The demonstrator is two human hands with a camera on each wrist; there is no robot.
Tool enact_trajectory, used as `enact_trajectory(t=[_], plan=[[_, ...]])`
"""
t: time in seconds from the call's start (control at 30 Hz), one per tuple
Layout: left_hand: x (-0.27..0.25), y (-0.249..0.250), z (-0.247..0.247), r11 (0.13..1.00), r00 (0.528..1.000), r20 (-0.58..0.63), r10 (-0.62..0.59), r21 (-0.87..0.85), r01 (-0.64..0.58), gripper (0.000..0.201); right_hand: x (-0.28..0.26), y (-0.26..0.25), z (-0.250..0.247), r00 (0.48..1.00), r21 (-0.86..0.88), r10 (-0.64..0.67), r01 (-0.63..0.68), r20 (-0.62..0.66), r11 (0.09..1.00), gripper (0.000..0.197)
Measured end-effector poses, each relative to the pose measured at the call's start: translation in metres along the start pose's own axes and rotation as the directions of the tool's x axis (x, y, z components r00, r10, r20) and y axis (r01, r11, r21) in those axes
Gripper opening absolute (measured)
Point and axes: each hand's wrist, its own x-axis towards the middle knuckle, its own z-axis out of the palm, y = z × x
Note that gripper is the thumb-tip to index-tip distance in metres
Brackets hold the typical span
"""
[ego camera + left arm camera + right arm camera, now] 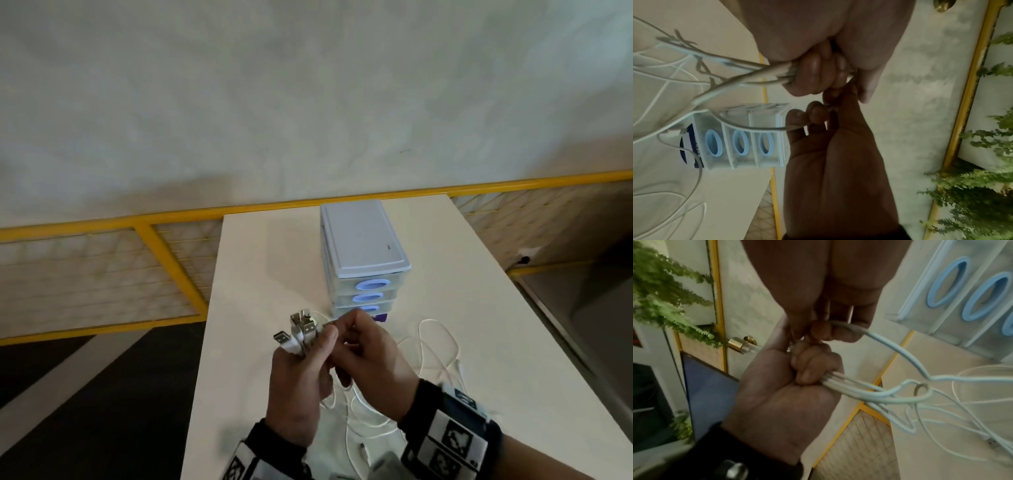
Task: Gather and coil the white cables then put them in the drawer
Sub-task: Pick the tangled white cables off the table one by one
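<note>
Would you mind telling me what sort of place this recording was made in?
Probably an indoor workspace or staged demo area, not a home: a plain white table with a small drawer unit, yellow-framed mesh barriers around it, and artificial-looking greenery nearby.

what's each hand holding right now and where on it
Left hand grips the cable bundle just below the USB plugs. Right hand pinches one cable near its end.

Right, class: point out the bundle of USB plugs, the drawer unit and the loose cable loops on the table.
USB plugs (301, 325): head view, on the metal ends sticking up above the left hand.
Drawer unit (363, 240): head view, on its flat lid.
Loose cable loops (438, 342): head view, on the white loop lying right of the hands.
</note>
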Motion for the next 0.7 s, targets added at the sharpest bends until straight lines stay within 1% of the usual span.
enact_trajectory(t=[0.07,0.1,0.17,0.23,0.3,0.33,0.37,0.43,0.53,0.6,0.7], plan=[[-0.004,0.001,0.0,1.0,0.999,-0.031,0.025,0.015,-0.024,0.026,-0.001,0.001,-0.006,0.997,-0.021,0.013,-0.012,0.077,1.0,0.02],[-0.005,0.002,0.0,0.999,0.998,-0.059,0.032,0.032,-0.03,0.028,-0.003,0.0,-0.009,0.991,-0.066,0.027,-0.019,0.128,0.998,0.023],[-0.007,0.004,-0.004,0.998,0.993,-0.107,0.043,0.046,-0.038,0.03,-0.005,-0.003,-0.018,0.973,-0.226,0.084,-0.034,0.215,0.973,0.028],[-0.006,0.006,-0.007,0.999,0.987,-0.156,0.032,-0.015,-0.035,0.03,-0.006,-0.001,-0.029,0.954,-0.351,0.154,-0.057,0.257,0.935,0.023],[-0.005,0.003,-0.007,0.992,0.985,-0.175,0.011,-0.119,-0.032,0.024,-0.005,0.003,-0.037,0.935,-0.424,0.182,-0.038,0.305,0.905,0.011],[-0.005,0.001,-0.006,0.989,0.985,-0.171,0.001,-0.144,-0.026,0.025,-0.004,0.005,-0.04,0.927,-0.468,0.184,-0.01,0.328,0.883,0.009],[-0.005,-0.001,-0.004,0.988,0.986,-0.168,-0.011,-0.155,-0.015,0.028,-0.003,0.007,-0.042,0.919,-0.513,0.191,0.014,0.345,0.859,0.015],[-0.006,-0.004,0.001,0.98,0.982,-0.183,-0.038,-0.197,0.001,0.035,-0.001,0.009,-0.048,0.905,-0.577,0.215,0.041,0.368,0.816,0.028],[-0.004,0.001,-0.004,0.956,0.963,-0.259,-0.069,-0.292,-0.01,0.041,0.003,0.02,-0.067,0.872,-0.677,0.295,0.055,0.39,0.734,0.036],[0.001,0.01,-0.02,0.94,0.944,-0.323,-0.072,-0.339,-0.044,0.044,0.002,0.038,-0.092,0.868,-0.739,0.35,0.027,0.352,0.674,0.041],[0.009,0.02,-0.056,0.928,0.896,-0.433,-0.097,-0.365,-0.076,0.046,-0.006,0.066,-0.139,0.87,-0.798,0.418,-0.049,0.262,0.601,0.045]])
